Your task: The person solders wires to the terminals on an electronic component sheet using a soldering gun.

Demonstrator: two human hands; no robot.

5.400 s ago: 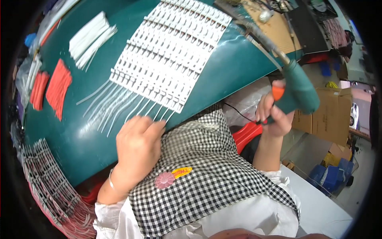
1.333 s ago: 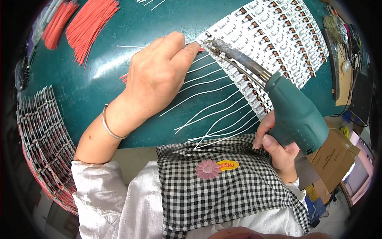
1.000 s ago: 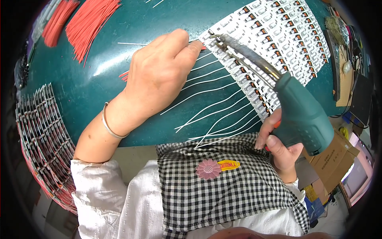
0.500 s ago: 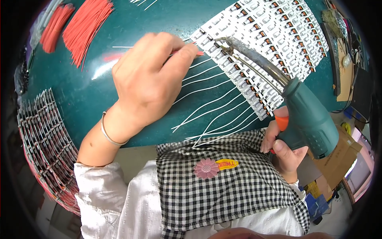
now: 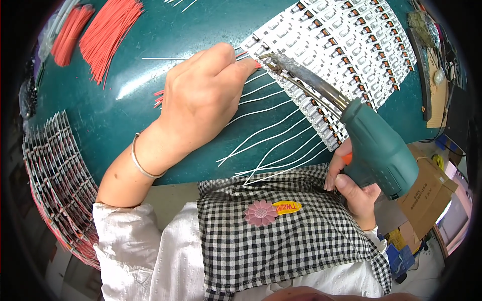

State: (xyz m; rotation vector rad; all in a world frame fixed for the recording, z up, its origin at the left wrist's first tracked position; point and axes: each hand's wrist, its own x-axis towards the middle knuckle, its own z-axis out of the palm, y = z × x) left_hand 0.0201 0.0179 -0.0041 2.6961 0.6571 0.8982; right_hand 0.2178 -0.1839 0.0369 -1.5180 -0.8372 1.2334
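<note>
My left hand (image 5: 203, 95) is closed in a pinch on a few red wires (image 5: 158, 98); their tails stick out on its left side and a bit of red shows at the fingertips. Those fingertips are at the left edge of a white circuit board panel (image 5: 293, 42). Wrapped round the grip of a green soldering gun (image 5: 384, 148) is my right hand (image 5: 351, 185). The gun's dark tip (image 5: 268, 61) hangs over the panel's edge, close beside the left fingertips; whether it touches a pad, I cannot tell. Several white wires (image 5: 271, 108) trail from that edge toward me.
Two bundles of red wires (image 5: 108, 37) lie at the far left of the green table (image 5: 150, 30). A stack of wired strips (image 5: 60, 175) stands at the left edge. A cardboard box (image 5: 424, 193) is at the right, below a tray with a grimy pad (image 5: 420, 30).
My left hand has shifted a little right, and red wire tails now show clearly behind it. The soldering gun has moved left, bringing its tip nearer the left fingertips.
</note>
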